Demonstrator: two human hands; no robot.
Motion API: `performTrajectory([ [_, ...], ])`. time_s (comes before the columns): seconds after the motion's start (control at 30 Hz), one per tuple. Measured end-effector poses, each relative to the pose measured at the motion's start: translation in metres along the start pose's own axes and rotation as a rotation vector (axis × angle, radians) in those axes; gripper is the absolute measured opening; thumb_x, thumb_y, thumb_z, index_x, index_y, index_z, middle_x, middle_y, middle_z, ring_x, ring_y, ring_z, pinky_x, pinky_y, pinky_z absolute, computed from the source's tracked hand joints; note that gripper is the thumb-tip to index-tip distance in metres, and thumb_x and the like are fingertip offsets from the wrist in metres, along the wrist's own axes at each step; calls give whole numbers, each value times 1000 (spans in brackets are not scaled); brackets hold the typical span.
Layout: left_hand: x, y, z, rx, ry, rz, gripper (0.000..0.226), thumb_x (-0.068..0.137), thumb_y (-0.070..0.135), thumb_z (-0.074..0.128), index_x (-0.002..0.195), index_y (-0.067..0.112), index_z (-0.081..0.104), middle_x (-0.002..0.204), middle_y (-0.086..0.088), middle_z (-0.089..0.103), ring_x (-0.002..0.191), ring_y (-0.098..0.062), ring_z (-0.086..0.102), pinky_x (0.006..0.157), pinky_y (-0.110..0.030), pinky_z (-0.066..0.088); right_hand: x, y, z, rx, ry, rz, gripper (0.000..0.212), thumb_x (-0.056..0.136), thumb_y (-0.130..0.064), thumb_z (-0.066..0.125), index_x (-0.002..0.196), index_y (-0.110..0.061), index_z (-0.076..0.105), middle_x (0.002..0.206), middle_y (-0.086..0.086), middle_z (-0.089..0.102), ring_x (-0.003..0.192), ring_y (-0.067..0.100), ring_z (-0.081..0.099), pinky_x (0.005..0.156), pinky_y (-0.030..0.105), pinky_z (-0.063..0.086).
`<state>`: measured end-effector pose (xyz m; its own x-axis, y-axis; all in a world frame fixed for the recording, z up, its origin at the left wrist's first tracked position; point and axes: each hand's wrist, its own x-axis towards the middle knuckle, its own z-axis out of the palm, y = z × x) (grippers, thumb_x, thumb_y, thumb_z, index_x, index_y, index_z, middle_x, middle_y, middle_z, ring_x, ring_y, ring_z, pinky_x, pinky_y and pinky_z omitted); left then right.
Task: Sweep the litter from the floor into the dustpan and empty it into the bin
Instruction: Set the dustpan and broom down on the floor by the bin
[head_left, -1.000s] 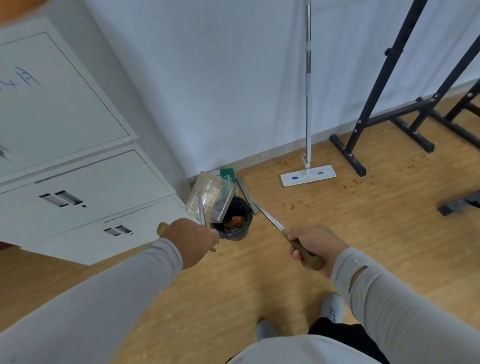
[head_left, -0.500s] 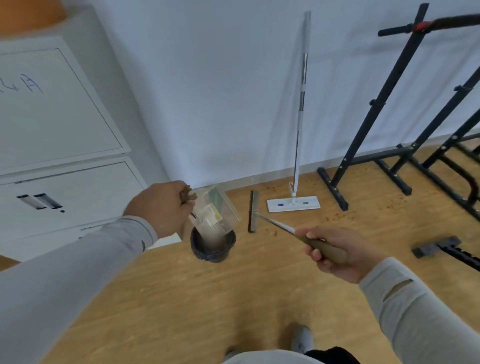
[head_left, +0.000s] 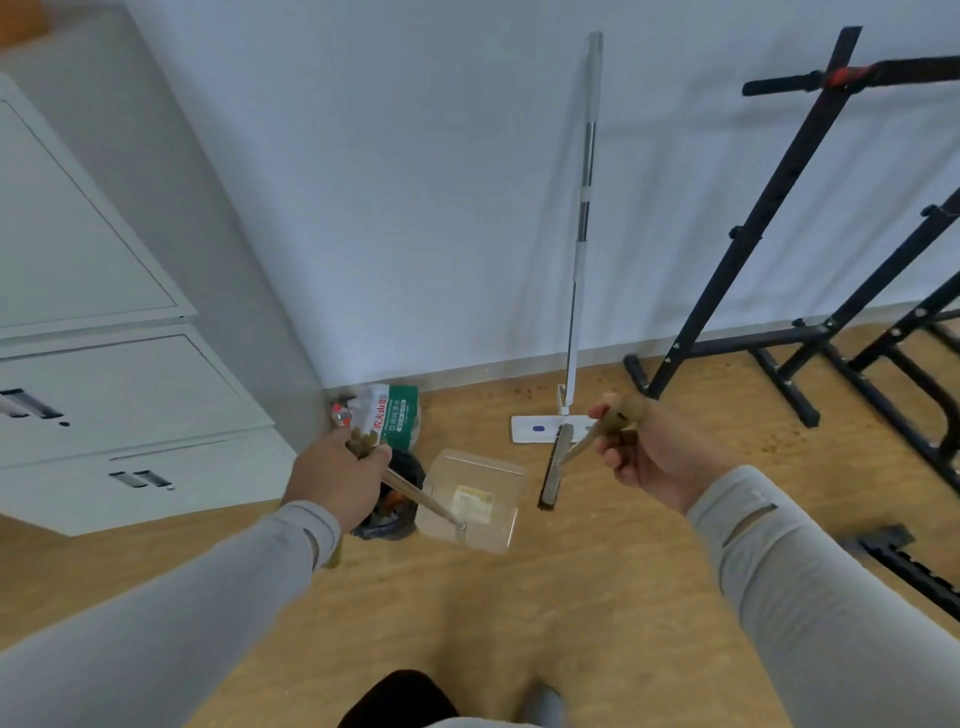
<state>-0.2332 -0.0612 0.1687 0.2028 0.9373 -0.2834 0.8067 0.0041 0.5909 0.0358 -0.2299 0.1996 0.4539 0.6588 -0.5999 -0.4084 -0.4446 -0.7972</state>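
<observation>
My left hand (head_left: 340, 480) grips the brown handle of a clear plastic dustpan (head_left: 475, 499), which hangs to the right of a small black bin (head_left: 400, 514) with orange scraps inside. The bin stands on the wooden floor, partly hidden by my left hand. My right hand (head_left: 652, 452) grips the handle of a small brush (head_left: 553, 470), whose dark bristle head points down just right of the dustpan. Small brown crumbs (head_left: 774, 441) lie scattered on the floor near the black rack.
A grey metal cabinet (head_left: 124, 395) stands at the left. A pack of water bottles (head_left: 389, 415) sits in the corner behind the bin. A white flat mop (head_left: 574, 332) leans on the wall. A black metal rack (head_left: 779, 249) fills the right side.
The dustpan has moved from tipped over the bin to the bin's right side and levelled out. My right hand has lifted with the brush, whose head now hangs down.
</observation>
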Motion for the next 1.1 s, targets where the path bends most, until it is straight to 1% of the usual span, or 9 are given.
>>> performTrajectory([
  [0.17, 9, 11, 68, 2, -13, -66, 25, 94, 40, 61, 96, 15, 66, 92, -6, 67, 87, -29, 59, 75, -34, 46, 45, -24, -29, 226, 92, -152, 40, 106, -32, 39, 122, -7, 65, 75, 15, 69, 61, 24, 68, 58, 34, 50],
  [0.33, 43, 16, 120, -59, -78, -143, 22, 96, 40, 59, 102, 19, 64, 85, 2, 64, 80, -23, 59, 69, -32, 44, 88, -51, -31, 272, 125, -244, 33, 106, -14, 33, 128, -10, 58, 94, 23, 77, 88, 34, 79, 77, 40, 60],
  [0.43, 72, 19, 144, -109, -98, -200, 17, 97, 35, 58, 98, 18, 61, 85, 1, 64, 85, -26, 61, 73, -34, 47, 118, -62, -17, 50, 223, -266, 23, 107, -10, 48, 127, -14, 58, 100, 23, 77, 91, 32, 80, 84, 44, 63],
  [0.53, 102, 23, 164, -157, -131, -262, 17, 97, 34, 58, 107, 20, 58, 95, -2, 62, 86, -26, 56, 76, -33, 45, 147, -72, 1, -306, 321, -296, 10, 104, -21, 60, 113, -21, 64, 86, 13, 79, 76, 24, 80, 81, 47, 66],
  [0.6, 121, 28, 176, -187, -155, -299, 26, 97, 33, 58, 117, 18, 60, 103, -6, 66, 94, -30, 60, 79, -34, 47, 165, -77, 10, -587, 323, -318, 3, 100, -29, 65, 102, -29, 66, 82, 4, 77, 73, 21, 77, 79, 44, 66],
  [0.7, 148, 32, 196, -216, -198, -347, 35, 96, 34, 58, 126, 17, 59, 112, -8, 68, 103, -33, 63, 83, -37, 50, 193, -84, 16, -896, 349, -404, 9, 93, -40, 71, 95, -32, 70, 90, -7, 73, 81, 13, 70, 81, 36, 62],
  [0.8, 168, 37, 209, -236, -254, -378, 34, 95, 33, 60, 126, 17, 57, 113, -9, 68, 102, -34, 63, 81, -36, 48, 222, -91, 16, -1000, 367, -471, 17, 88, -41, 76, 82, -28, 68, 91, -6, 68, 79, 9, 67, 75, 30, 59],
  [0.93, 186, 38, 231, -319, -327, -416, 27, 95, 31, 59, 121, 22, 56, 103, -4, 67, 87, -27, 60, 78, -36, 49, 257, -100, 13, -1097, 322, -302, 30, 86, -48, 73, 73, -21, 71, 64, -2, 69, 57, 12, 66, 61, 38, 64],
  [1.1, 202, 49, 255, -305, -302, -425, 40, 100, 30, 53, 138, 19, 50, 118, -5, 66, 106, -31, 63, 87, -36, 52, 284, -115, 22, -1111, 252, -326, 25, 88, -41, 73, 71, -23, 73, 60, 1, 73, 53, 15, 68, 54, 33, 62],
])
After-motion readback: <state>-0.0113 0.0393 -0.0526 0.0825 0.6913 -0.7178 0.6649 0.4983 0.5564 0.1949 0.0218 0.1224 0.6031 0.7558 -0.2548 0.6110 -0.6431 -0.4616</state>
